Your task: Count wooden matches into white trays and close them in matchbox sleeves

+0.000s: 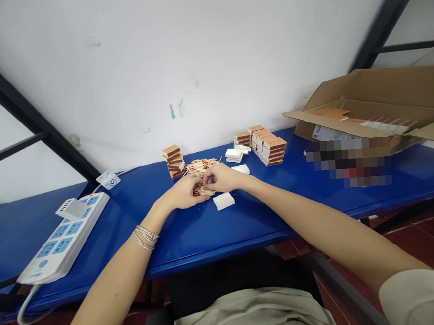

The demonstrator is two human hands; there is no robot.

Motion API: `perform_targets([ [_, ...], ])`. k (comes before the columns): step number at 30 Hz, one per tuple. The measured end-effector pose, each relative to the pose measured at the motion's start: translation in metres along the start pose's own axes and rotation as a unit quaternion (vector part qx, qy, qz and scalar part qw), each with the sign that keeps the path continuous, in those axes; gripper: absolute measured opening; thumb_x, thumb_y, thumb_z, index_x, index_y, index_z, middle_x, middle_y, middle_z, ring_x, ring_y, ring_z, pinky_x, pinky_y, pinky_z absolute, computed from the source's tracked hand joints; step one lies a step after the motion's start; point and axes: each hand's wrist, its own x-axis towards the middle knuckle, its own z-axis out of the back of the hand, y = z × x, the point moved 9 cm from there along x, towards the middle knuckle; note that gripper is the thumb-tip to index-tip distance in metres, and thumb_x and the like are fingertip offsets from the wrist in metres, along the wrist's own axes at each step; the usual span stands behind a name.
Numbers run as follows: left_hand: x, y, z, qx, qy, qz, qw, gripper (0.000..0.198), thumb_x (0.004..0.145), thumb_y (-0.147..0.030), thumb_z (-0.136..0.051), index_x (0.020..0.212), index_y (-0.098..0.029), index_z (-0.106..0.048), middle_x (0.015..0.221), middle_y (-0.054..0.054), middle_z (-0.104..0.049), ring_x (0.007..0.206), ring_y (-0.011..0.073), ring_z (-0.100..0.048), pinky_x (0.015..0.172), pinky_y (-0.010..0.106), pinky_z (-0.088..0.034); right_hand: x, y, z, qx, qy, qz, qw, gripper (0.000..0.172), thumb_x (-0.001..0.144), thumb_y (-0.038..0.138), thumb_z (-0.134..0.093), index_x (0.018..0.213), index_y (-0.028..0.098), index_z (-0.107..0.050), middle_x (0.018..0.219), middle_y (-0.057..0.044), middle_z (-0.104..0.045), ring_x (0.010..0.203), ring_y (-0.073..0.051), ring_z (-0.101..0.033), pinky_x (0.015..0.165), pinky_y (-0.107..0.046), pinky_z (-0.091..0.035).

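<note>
A heap of loose matches (204, 165) with red and pale parts lies on the blue table just beyond my hands. My left hand (185, 192), with a silver bracelet at its wrist, curls around a small bunch of matches (205, 191) low over the tabletop. Pressed together, the fingers of my right hand (220, 178) pinch at the same bunch from the other side. My fingers partly hide the bunch. Close by on the right lies a white matchbox tray (223, 201). Another white tray (241, 169) sits behind my right wrist, and more white trays (234, 155) are piled farther back.
Orange-brown matchboxes form a stack (174, 161) left of the heap and a larger block (268, 146) at the back right. An open cardboard carton (375, 92) stands far right, beside a blurred patch. A white power strip (64, 237) lies at left. The wall (210, 59) bounds the back.
</note>
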Motion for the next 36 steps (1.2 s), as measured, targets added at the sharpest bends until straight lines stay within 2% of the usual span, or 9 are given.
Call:
perform_targets([
  [7,-0.001,0.009,-0.003,0.021,0.019,0.037,0.999,0.037,0.079,-0.045,-0.066,0.101,-0.015,-0.065,0.094,0.008,-0.063,0.079,0.0201,-0.058,0.072,0.033,-0.046,-0.008,-0.004,0.007,-0.011,0.072,-0.045,0.996,0.011,0.071,0.017,-0.068,0.079,0.016,-0.075,0.076,-0.002,-0.074,0.070,-0.014,-0.065,0.062,-0.021,-0.045],
  [10,-0.001,0.009,-0.003,0.020,0.018,0.039,0.999,0.037,0.079,-0.046,-0.066,0.100,-0.015,-0.065,0.094,0.008,-0.063,0.079,0.0200,-0.057,0.071,0.033,-0.046,-0.008,-0.006,0.007,-0.013,0.069,-0.055,0.996,0.012,0.071,0.016,-0.068,0.080,0.016,-0.075,0.077,-0.002,-0.074,0.071,-0.014,-0.065,0.062,-0.021,-0.044],
  [14,-0.001,0.009,-0.003,0.019,0.012,0.035,0.999,0.038,0.079,-0.048,-0.066,0.099,-0.015,-0.064,0.092,0.008,-0.063,0.079,0.0204,-0.057,0.070,0.033,-0.046,-0.005,-0.003,-0.001,-0.007,0.072,-0.031,0.997,0.012,0.072,0.015,-0.065,0.079,0.015,-0.075,0.075,-0.002,-0.073,0.071,-0.014,-0.064,0.064,-0.022,-0.044],
  [16,-0.001,0.008,-0.002,0.017,0.007,0.026,1.000,0.034,0.079,-0.046,-0.065,0.096,-0.016,-0.064,0.090,0.007,-0.063,0.076,0.0196,-0.057,0.067,0.032,-0.045,-0.004,-0.002,0.001,-0.004,0.057,-0.021,0.998,0.010,0.074,0.020,-0.067,0.080,0.015,-0.074,0.076,-0.003,-0.073,0.071,-0.014,-0.064,0.064,-0.022,-0.044],
  [17,-0.001,0.006,-0.001,0.013,0.003,0.017,1.000,0.031,0.079,-0.044,-0.065,0.094,-0.016,-0.063,0.089,0.006,-0.063,0.075,0.0191,-0.057,0.066,0.031,-0.045,-0.004,-0.002,0.003,-0.006,0.046,-0.018,0.999,0.013,0.074,0.026,-0.070,0.082,0.016,-0.073,0.079,-0.003,-0.073,0.071,-0.014,-0.063,0.065,-0.023,-0.044],
  [20,-0.001,0.005,0.000,-0.001,-0.004,0.004,1.000,0.027,0.078,-0.039,-0.065,0.094,-0.016,-0.063,0.088,0.006,-0.063,0.072,0.0177,-0.057,0.065,0.030,-0.045,-0.005,-0.003,0.009,-0.018,0.036,-0.020,0.999,0.038,0.063,0.038,-0.081,0.092,0.016,-0.071,0.091,-0.005,-0.072,0.076,-0.016,-0.061,0.064,-0.024,-0.043],
  [23,-0.001,0.009,-0.001,-0.002,0.002,0.022,1.000,0.029,0.077,-0.037,-0.066,0.096,-0.015,-0.064,0.087,0.006,-0.064,0.070,0.0168,-0.056,0.063,0.029,-0.045,-0.006,-0.007,0.005,-0.020,0.059,-0.033,0.998,0.053,0.054,0.037,-0.086,0.098,0.015,-0.069,0.096,-0.006,-0.070,0.079,-0.017,-0.060,0.064,-0.024,-0.043],
  [29,0.000,0.013,-0.003,-0.004,0.008,0.032,0.999,0.028,0.079,-0.038,-0.066,0.095,-0.016,-0.066,0.088,0.006,-0.065,0.071,0.0161,-0.056,0.064,0.028,-0.044,-0.004,-0.010,-0.005,-0.004,0.069,-0.044,0.997,0.046,0.061,0.039,-0.083,0.099,0.014,-0.071,0.087,-0.005,-0.070,0.075,-0.016,-0.061,0.063,-0.025,-0.042],
  [36,0.000,0.013,-0.001,-0.008,0.006,0.041,0.999,0.027,0.081,-0.040,-0.065,0.094,-0.016,-0.068,0.083,0.004,-0.065,0.067,0.0145,-0.054,0.063,0.028,-0.043,-0.007,-0.011,0.002,-0.027,0.071,-0.066,0.995,0.033,0.063,0.032,-0.082,0.091,0.015,-0.074,0.081,-0.004,-0.072,0.073,-0.016,-0.062,0.062,-0.025,-0.042],
])
